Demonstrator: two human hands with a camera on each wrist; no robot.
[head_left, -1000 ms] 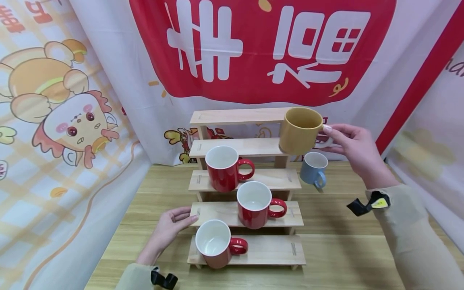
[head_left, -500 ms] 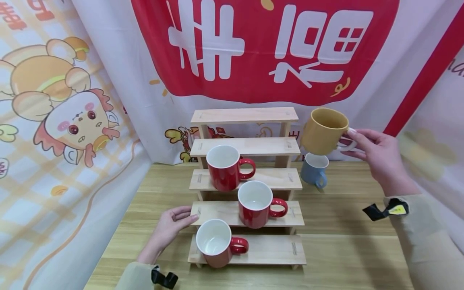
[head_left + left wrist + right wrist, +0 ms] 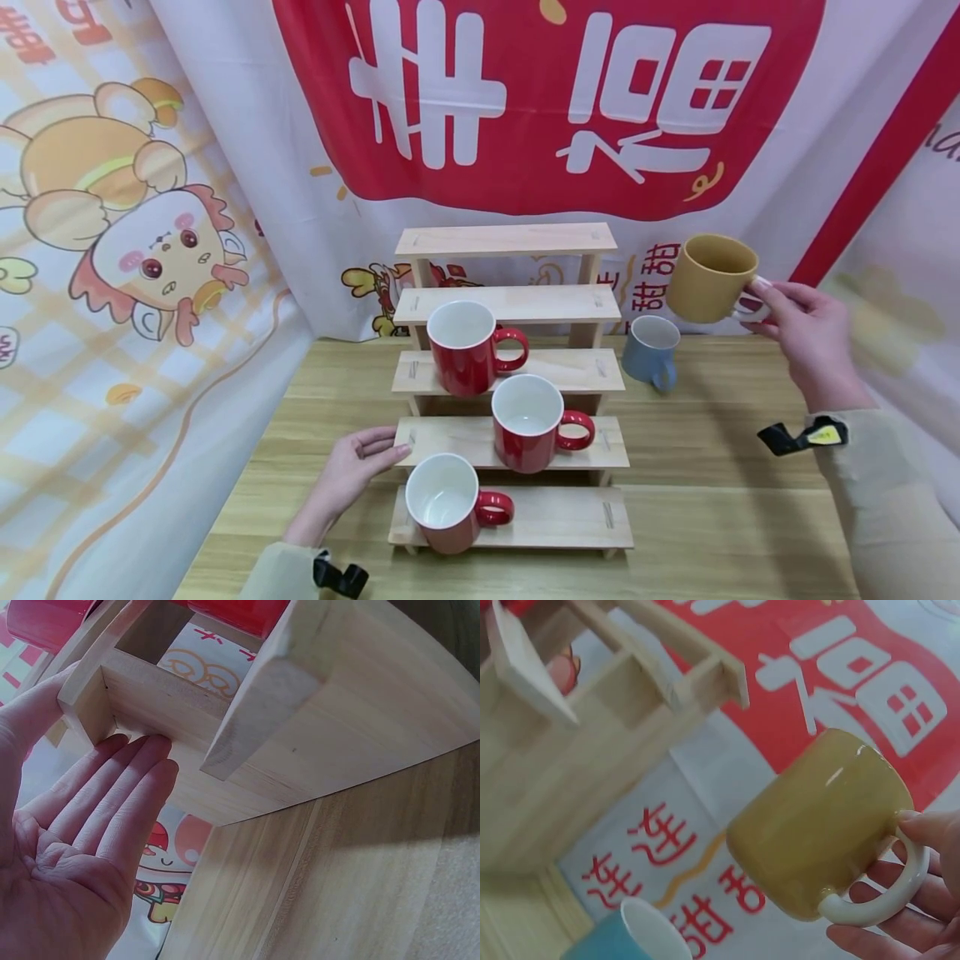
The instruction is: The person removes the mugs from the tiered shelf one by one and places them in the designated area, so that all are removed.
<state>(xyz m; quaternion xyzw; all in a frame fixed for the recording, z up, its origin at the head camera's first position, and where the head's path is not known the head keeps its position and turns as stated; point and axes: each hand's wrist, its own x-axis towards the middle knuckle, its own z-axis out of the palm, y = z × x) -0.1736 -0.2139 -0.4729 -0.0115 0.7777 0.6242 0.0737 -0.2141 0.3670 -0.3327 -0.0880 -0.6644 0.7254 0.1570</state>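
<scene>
The right hand [image 3: 813, 329] pinches the white handle [image 3: 911, 881] of the yellow mug [image 3: 708, 279], held up at the far right, clear of the wooden rack [image 3: 506, 240] and near the blue mug [image 3: 647, 350]; the left hand [image 3: 356, 467] grips the left end of a low shelf [image 3: 450, 439]. The step in hand is judged to be moving the yellow mug between rack and table [image 3: 720, 533], direction undetermined. The next move appears to call for lowering it upright without striking the blue mug.

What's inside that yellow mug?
Inside the yellow mug, held by the right hand, only the yellow inner wall shows; its bottom is hidden by the near side.
</scene>
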